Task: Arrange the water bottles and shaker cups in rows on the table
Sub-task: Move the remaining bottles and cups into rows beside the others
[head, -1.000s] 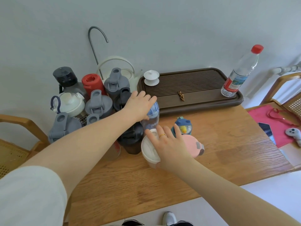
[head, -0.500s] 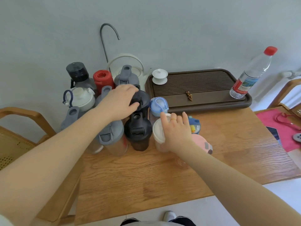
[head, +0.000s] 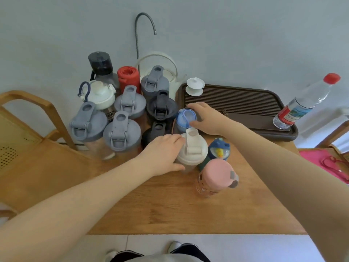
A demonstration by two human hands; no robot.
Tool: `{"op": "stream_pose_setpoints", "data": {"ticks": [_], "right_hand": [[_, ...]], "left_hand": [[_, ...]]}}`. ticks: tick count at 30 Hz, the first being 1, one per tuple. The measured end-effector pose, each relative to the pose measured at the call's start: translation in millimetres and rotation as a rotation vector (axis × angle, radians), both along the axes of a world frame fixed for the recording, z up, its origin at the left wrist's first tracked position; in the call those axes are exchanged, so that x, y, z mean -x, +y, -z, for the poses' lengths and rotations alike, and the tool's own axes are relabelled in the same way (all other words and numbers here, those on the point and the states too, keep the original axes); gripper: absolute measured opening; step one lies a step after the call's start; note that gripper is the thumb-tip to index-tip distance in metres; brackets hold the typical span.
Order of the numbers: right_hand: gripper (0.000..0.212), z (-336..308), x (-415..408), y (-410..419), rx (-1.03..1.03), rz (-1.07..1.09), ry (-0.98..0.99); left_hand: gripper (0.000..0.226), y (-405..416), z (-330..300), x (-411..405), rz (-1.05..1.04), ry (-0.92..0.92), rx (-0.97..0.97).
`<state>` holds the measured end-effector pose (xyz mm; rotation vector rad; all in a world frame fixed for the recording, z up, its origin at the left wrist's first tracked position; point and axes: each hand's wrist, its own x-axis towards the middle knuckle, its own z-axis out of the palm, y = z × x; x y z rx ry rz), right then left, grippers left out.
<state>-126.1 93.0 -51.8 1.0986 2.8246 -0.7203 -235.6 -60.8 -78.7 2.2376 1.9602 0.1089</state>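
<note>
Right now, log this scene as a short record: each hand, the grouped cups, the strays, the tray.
left hand: grips the white shaker from its left side
right hand: holds the blue-lid bottle
grouped: grey shakers and black shakers, packed at table's left rear
strays: pink bottle, navy kids' bottle, near the white shaker
tray: holds white lidded cup and clear bottle
</note>
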Motion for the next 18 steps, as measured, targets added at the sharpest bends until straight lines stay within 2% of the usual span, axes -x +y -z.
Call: {"op": "stream_pose_setpoints", "data": {"ticks": [3, 6, 11, 15, 17, 18], "right_hand": [[0.067, 12.2, 19.4, 5.3, 0.043, -0.074, -0.026], [0.063, 17.0, 30.5, 12.4, -0.011, -0.081, -0.078], [0.054, 22.3, 34.9, 15.6, -0.171, -0.048, -0.133], [0.063, 23.9, 28.5, 9.7, -0.157, -0.066, -0.133], [0.066, 18.3, 16.5, 3.6, -0.181, -0.018, -0.028], [0.062, 15.1, 7.9, -1.4, -0.213, 0.012, 0.085]], "left_hand": [[0.086, 2.3, 10.3, -11.4, -0.093, 0.032, -0.044], [0.094, 6.9, 16.5, -20.9, -0.193, 0.05, -0.076], [0.085, 1.1, 15.0, -22.0, -0.238, -0.018, -0.113], [0.064, -18.3, 10.4, -5.2, -0.365, -0.066, -0.215], [0.053, -20.2, 10.4, 1.8, -0.479, -0.102, -0.178], [0.052, -18.8, 10.7, 2.1, -0.522, -0.132, -0.137]]}}
